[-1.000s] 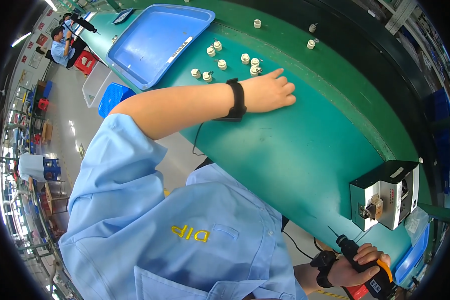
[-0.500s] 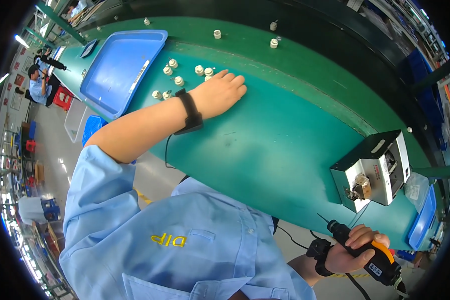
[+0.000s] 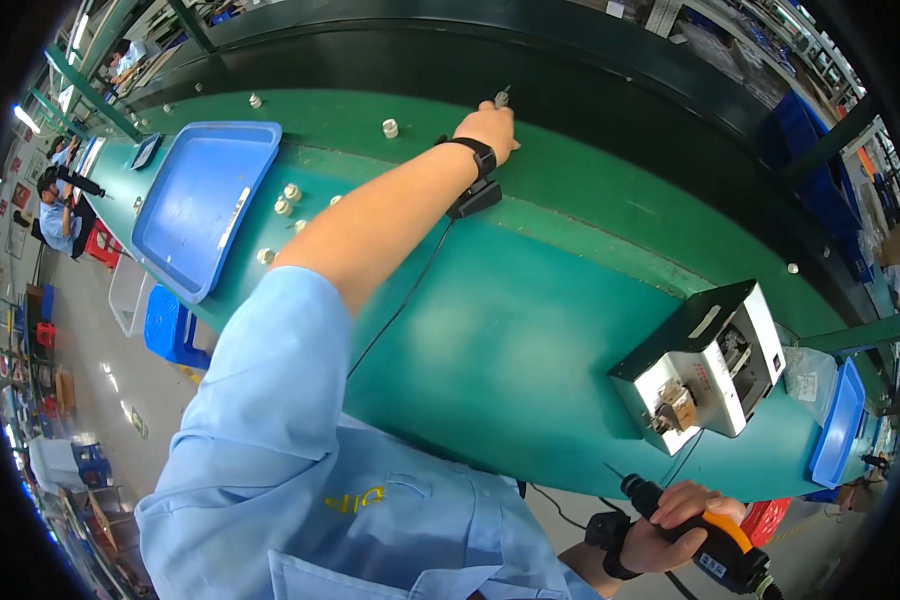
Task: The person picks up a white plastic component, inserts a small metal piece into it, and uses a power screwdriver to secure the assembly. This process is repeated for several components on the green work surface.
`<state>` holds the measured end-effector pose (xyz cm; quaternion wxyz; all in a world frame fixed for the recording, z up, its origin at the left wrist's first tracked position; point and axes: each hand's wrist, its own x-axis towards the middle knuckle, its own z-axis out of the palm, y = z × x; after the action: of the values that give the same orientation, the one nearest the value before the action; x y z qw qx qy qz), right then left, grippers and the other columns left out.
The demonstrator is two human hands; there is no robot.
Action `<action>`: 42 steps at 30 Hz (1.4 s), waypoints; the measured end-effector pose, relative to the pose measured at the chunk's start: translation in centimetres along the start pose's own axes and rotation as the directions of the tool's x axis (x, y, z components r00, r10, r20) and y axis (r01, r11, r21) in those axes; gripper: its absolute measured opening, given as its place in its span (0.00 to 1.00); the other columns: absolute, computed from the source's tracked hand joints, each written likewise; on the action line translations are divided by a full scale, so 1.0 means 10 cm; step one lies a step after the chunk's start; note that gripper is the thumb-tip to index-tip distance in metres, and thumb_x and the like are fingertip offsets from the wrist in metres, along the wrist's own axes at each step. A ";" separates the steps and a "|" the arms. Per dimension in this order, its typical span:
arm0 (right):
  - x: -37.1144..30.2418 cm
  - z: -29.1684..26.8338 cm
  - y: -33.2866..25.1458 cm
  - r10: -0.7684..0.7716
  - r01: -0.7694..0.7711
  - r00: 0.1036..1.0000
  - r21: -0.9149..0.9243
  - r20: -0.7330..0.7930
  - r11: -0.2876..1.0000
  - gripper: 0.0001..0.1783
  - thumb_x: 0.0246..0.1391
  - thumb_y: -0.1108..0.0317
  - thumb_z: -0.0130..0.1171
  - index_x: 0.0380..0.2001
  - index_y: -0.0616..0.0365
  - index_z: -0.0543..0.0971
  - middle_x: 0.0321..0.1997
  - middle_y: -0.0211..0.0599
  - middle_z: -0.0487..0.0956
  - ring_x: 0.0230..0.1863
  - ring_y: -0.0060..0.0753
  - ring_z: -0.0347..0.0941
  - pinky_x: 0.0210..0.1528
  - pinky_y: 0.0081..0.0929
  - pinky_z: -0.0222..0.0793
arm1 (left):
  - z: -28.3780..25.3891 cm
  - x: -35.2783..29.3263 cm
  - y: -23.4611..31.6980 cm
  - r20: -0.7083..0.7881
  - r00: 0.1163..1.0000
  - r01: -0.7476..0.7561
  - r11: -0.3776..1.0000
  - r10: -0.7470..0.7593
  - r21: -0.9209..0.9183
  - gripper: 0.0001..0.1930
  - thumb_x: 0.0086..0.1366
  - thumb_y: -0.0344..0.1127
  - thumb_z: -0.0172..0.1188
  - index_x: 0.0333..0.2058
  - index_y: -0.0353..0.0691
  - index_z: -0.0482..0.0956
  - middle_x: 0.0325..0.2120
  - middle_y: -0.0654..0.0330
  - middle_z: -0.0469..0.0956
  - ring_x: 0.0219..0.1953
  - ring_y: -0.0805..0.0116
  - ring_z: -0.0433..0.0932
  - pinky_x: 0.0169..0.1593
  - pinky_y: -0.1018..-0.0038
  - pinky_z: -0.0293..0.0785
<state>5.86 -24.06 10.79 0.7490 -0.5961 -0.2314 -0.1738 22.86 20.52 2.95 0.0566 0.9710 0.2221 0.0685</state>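
My left hand (image 3: 487, 128) is stretched far across the bench to the dark belt's near edge. Its fingers close around a small white cylindrical part (image 3: 502, 98) with a thin pin sticking up; the palm side is hidden. At the lower right, my right hand (image 3: 660, 535) grips a black and orange electric screwdriver (image 3: 727, 545), its thin bit pointing up and left. Several similar white parts (image 3: 283, 206) stand on the green mat beside my left forearm, which partly covers the group. Another white part (image 3: 390, 128) stands on the green strip left of my left hand.
A blue tray (image 3: 205, 205) lies on the bench at the left. To the right stands a black and silver box-shaped machine (image 3: 705, 365), with a clear plastic bag (image 3: 810, 380) and another blue tray (image 3: 838, 425) beyond it. People sit farther along at the far left.
My left hand has moved from beside the parts on the mat, away from me and right, to the part at the belt. The right hand keeps holding the screwdriver.
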 end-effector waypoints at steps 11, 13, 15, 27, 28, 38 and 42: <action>0.29 0.10 0.05 -0.111 0.104 0.992 0.103 0.060 0.989 0.11 0.58 0.65 0.56 0.38 0.59 0.67 0.18 0.32 0.64 0.14 0.22 0.57 0.15 0.19 0.54 | 0.19 0.78 -0.13 0.040 0.988 0.155 0.971 -0.151 -0.181 0.14 0.60 0.37 0.53 0.43 0.40 0.76 0.41 0.46 0.78 0.47 0.47 0.76 0.50 0.58 0.73; 0.28 0.13 0.05 -0.092 0.090 0.996 0.128 0.011 0.988 0.13 0.58 0.64 0.57 0.39 0.59 0.67 0.19 0.32 0.64 0.14 0.23 0.57 0.16 0.20 0.54 | 0.06 0.68 -0.03 0.041 0.998 0.044 0.986 -0.038 -0.161 0.13 0.60 0.36 0.51 0.42 0.41 0.77 0.41 0.47 0.78 0.46 0.48 0.76 0.49 0.59 0.73; 0.27 0.14 0.09 -0.082 0.080 0.996 0.143 0.014 0.987 0.14 0.58 0.63 0.57 0.39 0.58 0.67 0.19 0.32 0.64 0.14 0.23 0.57 0.16 0.20 0.54 | -0.30 0.21 0.19 0.031 0.995 -0.084 0.970 0.093 -0.229 0.13 0.60 0.36 0.53 0.43 0.41 0.77 0.40 0.48 0.79 0.45 0.48 0.76 0.49 0.59 0.73; 0.14 0.34 0.20 0.014 -0.029 0.996 0.162 0.093 0.986 0.17 0.60 0.57 0.52 0.41 0.59 0.66 0.17 0.27 0.61 0.17 0.18 0.56 0.26 0.20 0.52 | -1.18 -3.13 -1.06 -0.041 0.989 0.116 0.929 -0.139 -0.351 0.09 0.61 0.34 0.59 0.40 0.44 0.76 0.32 0.53 0.71 0.35 0.53 0.75 0.40 0.63 0.72; 0.13 0.37 0.18 0.010 -0.029 0.993 0.168 0.117 0.985 0.16 0.60 0.57 0.52 0.41 0.59 0.66 0.17 0.27 0.61 0.17 0.18 0.56 0.27 0.20 0.52 | -1.08 -3.23 -1.09 -0.010 0.986 0.151 0.916 -0.166 -0.371 0.09 0.61 0.34 0.59 0.41 0.44 0.76 0.32 0.54 0.70 0.35 0.53 0.75 0.40 0.63 0.73; -0.03 0.48 0.01 0.026 -0.060 0.983 0.182 0.184 0.981 0.17 0.60 0.56 0.52 0.41 0.58 0.67 0.17 0.25 0.61 0.17 0.18 0.56 0.26 0.19 0.52 | -0.49 -2.94 -1.31 -0.117 0.977 0.111 0.896 -0.177 -0.431 0.15 0.63 0.36 0.59 0.48 0.44 0.76 0.34 0.54 0.69 0.35 0.59 0.73 0.41 0.68 0.72; -0.03 0.48 0.00 0.032 -0.056 0.987 0.152 0.160 0.987 0.16 0.60 0.56 0.53 0.41 0.57 0.68 0.17 0.25 0.62 0.17 0.17 0.56 0.25 0.18 0.52 | -0.48 -2.73 -1.24 -0.087 0.956 0.190 0.820 -0.279 -0.540 0.18 0.64 0.39 0.59 0.51 0.42 0.74 0.36 0.51 0.70 0.36 0.56 0.74 0.42 0.67 0.72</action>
<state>4.98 -19.34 11.50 0.7764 -0.5524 -0.2894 -0.0911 -7.52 20.04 2.98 0.3096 0.8745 0.3168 0.1976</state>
